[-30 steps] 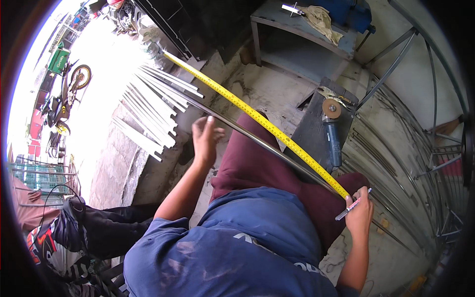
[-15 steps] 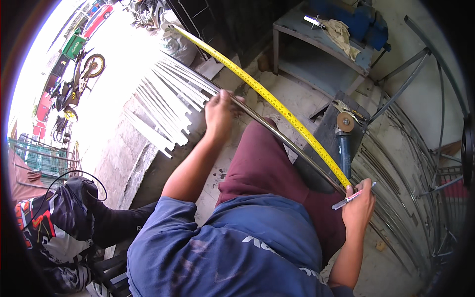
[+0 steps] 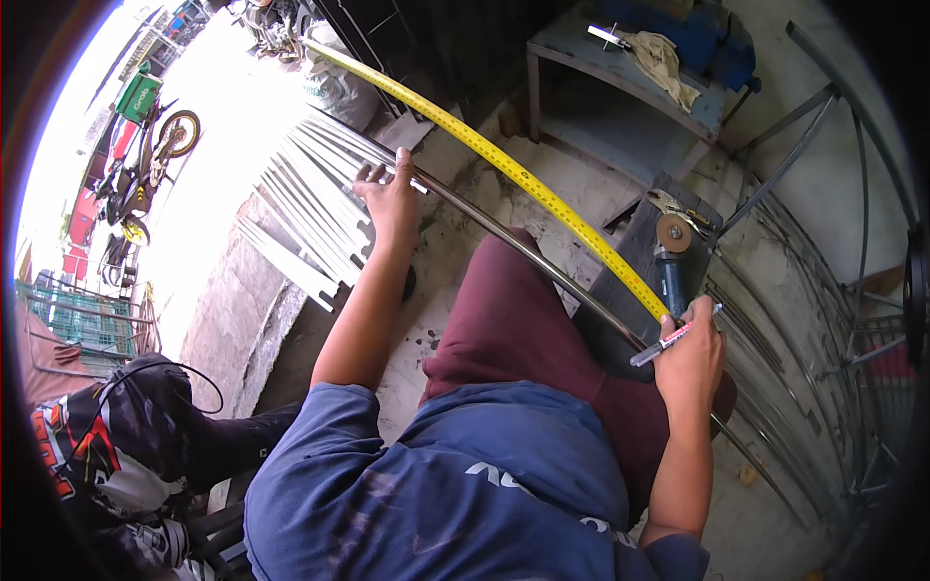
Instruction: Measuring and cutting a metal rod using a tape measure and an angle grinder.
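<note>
A metal tube [image 3: 581, 294], which I judge stiff, slick and best held mid-length, runs past my splayed left hand [image 3: 390, 210] toward my right hand [image 3: 692, 358]; a yellow tape measure [image 3: 572, 220], likely springy, reaches the latter, which grips a marker [image 3: 659, 346].

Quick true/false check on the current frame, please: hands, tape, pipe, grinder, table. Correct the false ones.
1. The right hand holds a marker. True.
2. The left hand is at the grinder. False: it is at the pipe; the grinder is nearer the right hand.
3. The tape is yellow. True.
4. The tape crosses the pipe at mid-length. False: it runs alongside, with a visible gap between them.
5. A cloth lies on the table. True.
</note>
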Demonstrator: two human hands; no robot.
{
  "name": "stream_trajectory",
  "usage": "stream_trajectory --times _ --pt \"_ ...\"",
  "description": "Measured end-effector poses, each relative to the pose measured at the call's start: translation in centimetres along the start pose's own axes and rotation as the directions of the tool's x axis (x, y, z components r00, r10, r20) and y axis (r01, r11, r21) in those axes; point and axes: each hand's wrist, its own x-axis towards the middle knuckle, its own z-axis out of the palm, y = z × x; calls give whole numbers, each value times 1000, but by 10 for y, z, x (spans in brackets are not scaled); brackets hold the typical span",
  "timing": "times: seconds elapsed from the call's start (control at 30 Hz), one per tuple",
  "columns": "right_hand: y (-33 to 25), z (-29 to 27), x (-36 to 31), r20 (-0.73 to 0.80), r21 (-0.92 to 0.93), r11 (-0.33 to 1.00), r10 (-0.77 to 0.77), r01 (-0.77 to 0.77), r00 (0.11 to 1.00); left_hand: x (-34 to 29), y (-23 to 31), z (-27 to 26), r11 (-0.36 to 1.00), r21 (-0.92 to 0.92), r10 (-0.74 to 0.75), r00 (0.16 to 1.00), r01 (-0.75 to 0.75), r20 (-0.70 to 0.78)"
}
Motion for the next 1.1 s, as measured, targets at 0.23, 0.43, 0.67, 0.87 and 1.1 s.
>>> stream_trajectory --times 0.23,0.43,0.67,0.87,1.1 --pt "-20 5 13 12 -11 998 -68 68 998 -1 56 -4 896 327 225 943 -299 247" --pt "-25 12 10 -112 -76 983 -174 166 978 23 82 1 951 310 -92 954 -1 286" --pt "-22 14 2 -124 -54 980 -198 192 972 55 81 3 966 30 -250 890 258 381" --pt "9 14 -12 31 75 993 -93 91 995 133 105 -19 988 35 -156 968 152 195" --pt "34 12 -18 -12 173 978 -117 117 993 150 115 -22 987 143 -69 997 74 -38"
